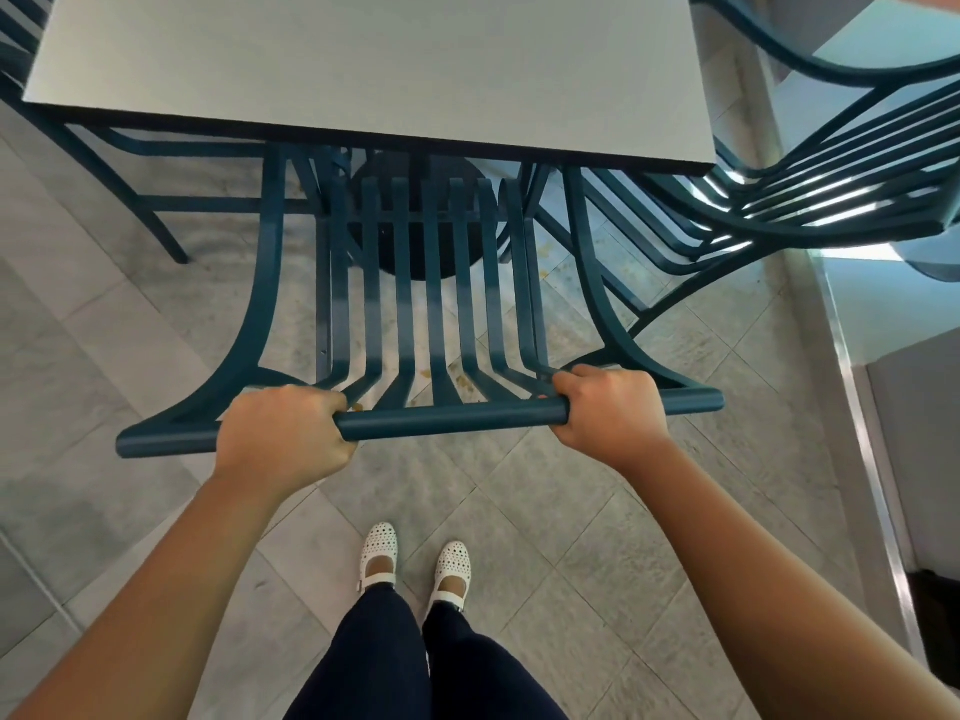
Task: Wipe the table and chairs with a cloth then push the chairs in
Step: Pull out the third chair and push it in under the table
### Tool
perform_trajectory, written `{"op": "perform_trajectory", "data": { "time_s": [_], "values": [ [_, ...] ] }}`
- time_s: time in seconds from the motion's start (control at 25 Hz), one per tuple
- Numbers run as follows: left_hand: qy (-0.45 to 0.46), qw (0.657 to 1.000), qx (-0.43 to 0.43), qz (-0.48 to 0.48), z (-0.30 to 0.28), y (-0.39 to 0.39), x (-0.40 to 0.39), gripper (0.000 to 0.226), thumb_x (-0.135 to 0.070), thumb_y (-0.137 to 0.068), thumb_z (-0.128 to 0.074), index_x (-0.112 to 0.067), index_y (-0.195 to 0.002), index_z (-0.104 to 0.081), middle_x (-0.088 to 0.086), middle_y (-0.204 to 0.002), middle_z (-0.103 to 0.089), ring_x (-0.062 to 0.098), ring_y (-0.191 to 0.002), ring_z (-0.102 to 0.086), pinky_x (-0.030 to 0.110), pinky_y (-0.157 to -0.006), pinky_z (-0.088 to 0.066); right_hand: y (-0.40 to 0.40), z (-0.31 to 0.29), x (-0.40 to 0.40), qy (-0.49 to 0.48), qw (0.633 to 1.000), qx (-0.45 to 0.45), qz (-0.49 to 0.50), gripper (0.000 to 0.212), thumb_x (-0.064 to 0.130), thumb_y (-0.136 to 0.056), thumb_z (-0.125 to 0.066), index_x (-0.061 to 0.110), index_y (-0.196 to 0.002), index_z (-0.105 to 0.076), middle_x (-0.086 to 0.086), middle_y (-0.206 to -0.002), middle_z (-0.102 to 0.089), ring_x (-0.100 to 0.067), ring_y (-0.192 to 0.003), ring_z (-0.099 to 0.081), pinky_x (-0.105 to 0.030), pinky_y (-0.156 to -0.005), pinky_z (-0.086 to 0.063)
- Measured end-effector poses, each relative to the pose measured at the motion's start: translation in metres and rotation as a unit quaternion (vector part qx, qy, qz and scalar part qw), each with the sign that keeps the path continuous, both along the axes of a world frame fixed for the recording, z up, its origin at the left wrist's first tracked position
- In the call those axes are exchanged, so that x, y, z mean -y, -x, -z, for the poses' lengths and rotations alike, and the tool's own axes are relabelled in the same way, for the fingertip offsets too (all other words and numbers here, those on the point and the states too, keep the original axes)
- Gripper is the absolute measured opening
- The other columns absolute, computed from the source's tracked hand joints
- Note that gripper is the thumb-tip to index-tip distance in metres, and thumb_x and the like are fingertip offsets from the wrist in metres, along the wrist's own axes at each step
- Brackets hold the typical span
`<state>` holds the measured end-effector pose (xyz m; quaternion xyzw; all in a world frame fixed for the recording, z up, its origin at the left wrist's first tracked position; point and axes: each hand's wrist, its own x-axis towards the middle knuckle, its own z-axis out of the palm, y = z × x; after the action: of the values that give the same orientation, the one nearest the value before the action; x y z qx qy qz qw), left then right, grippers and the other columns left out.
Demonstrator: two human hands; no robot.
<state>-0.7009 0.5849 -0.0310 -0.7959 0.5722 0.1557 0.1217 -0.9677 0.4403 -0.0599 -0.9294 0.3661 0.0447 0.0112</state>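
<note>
Left hand (283,438) and right hand (608,412) both curled round top rail of chair (452,420), no cloth in either. Ahead of hands, seat partly under table (363,70). Judged: wiping done, push-in stage. Chair right of right hand (810,200) looks not yet tucked.

left hand (283,439): fingers curled, gripping | right hand (608,410): fingers curled, gripping | arms extended
</note>
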Motion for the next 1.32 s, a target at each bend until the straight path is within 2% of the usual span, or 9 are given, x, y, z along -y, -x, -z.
{"op": "perform_trajectory", "data": {
  "time_s": [0.2,0.36,0.48,0.6,0.68,0.84,0.96,1.12,1.32],
  "values": [
    [0.034,0.999,-0.015,0.018,0.007,-0.005,-0.003,0.036,-0.06,-0.079,-0.053,-0.029,-0.086,-0.068,-0.011,-0.064,-0.058,0.011,-0.061,-0.054,0.022,-0.05,-0.035,0.002,-0.005,0.002,-0.014,0.999,0.025,-0.026,0.05,0.071,-0.072,-0.053,0.022,-0.069,-0.06,0.009,-0.057,-0.053,-0.014,-0.044,-0.05,-0.02,-0.042,-0.036],
    [0.043,0.998,-0.028,0.032,0.001,-0.002,-0.002,0.081,-0.097,-0.055,-0.018,-0.028,-0.066,-0.06,-0.011,-0.052,-0.053,0.006,-0.051,-0.051,0.02,-0.046,-0.039,0.001,-0.016,0.001,-0.031,0.999,0.008,-0.028,0.075,0.091,-0.064,-0.019,0.025,-0.069,-0.054,0.011,-0.059,-0.049,-0.009,-0.048,-0.049,-0.02,-0.042,-0.037],
    [0.052,0.998,-0.044,0.014,-0.001,0.001,-0.003,0.089,-0.098,-0.046,-0.005,-0.029,-0.064,-0.058,-0.012,-0.049,-0.052,0.004,-0.049,-0.048,0.02,-0.044,-0.034,0.0,-0.023,-0.001,-0.043,0.999,-0.006,-0.015,0.079,0.092,-0.063,-0.014,0.025,-0.073,-0.053,0.01,-0.063,-0.049,-0.008,-0.053,-0.05,-0.021,-0.044,-0.032],
    [0.068,0.996,-0.063,-0.014,0.002,0.001,-0.003,0.104,-0.098,-0.047,-0.008,-0.034,-0.106,-0.064,-0.009,-0.09,-0.07,0.014,-0.079,-0.064,0.024,-0.06,-0.048,-0.002,-0.025,-0.005,-0.052,0.999,-0.01,0.002,0.076,0.088,-0.066,-0.014,0.023,-0.072,-0.052,0.009,-0.065,-0.05,-0.009,-0.057,-0.05,-0.024,-0.048,-0.037],
    [0.043,0.997,-0.055,-0.015,0.003,0.0,-0.002,0.113,-0.097,-0.047,-0.007,-0.036,-0.132,-0.048,-0.006,-0.133,-0.056,0.022,-0.113,-0.058,0.034,-0.08,-0.051,-0.002,-0.022,-0.006,-0.045,0.999,-0.01,0.01,0.077,0.088,-0.068,-0.013,0.023,-0.074,-0.054,0.009,-0.066,-0.052,-0.01,-0.062,-0.05,-0.025,-0.051,-0.038],
    [-0.045,0.997,-0.062,-0.019,0.005,-0.001,0.003,0.125,-0.099,-0.041,-0.001,-0.036,-0.147,-0.022,-0.001,-0.156,-0.018,0.027,-0.14,-0.027,0.051,-0.108,-0.028,-0.005,-0.017,-0.007,-0.023,0.999,-0.014,0.046,0.083,0.074,-0.084,-0.004,0.024,-0.104,-0.067,0.001,-0.102,-0.067,-0.019,-0.1,-0.056,-0.034,-0.077,-0.038],
    [-0.069,0.995,-0.07,-0.012,0.007,-0.003,0.004,0.131,-0.1,-0.038,0.002,-0.031,-0.149,-0.015,0.002,-0.158,-0.01,0.029,-0.144,-0.013,0.058,-0.112,-0.01,-0.01,-0.016,-0.016,-0.043,0.993,-0.024,0.105,0.069,0.065,-0.092,-0.011,0.027,-0.137,-0.046,-0.003,-0.147,-0.039,-0.022,-0.132,-0.04,-0.041,-0.102,-0.033],
    [-0.081,0.994,-0.065,-0.021,0.005,-0.003,0.006,0.131,-0.098,-0.037,0.005,-0.032,-0.149,-0.002,0.007,-0.158,0.002,0.04,-0.142,0.007,0.065,-0.107,0.004,-0.014,-0.016,-0.023,-0.062,0.983,-0.032,0.168,0.072,0.066,-0.088,-0.005,0.031,-0.15,-0.007,-0.004,-0.159,-0.005,-0.023,-0.145,-0.011,-0.046,-0.116,-0.012],
    [-0.064,0.996,-0.059,-0.012,0.002,0.017,0.017,0.125,-0.099,-0.044,-0.002,-0.031,-0.149,0.009,0.01,-0.157,0.009,0.045,-0.139,0.014,0.068,-0.105,0.007,-0.014,-0.011,-0.028,-0.024,0.979,0.018,0.201,0.079,0.071,-0.084,-0.001,0.026,-0.15,0.004,-0.004,-0.159,0.001,-0.021,-0.145,-0.006,-0.046,-0.117,-0.007]
  ]
}}
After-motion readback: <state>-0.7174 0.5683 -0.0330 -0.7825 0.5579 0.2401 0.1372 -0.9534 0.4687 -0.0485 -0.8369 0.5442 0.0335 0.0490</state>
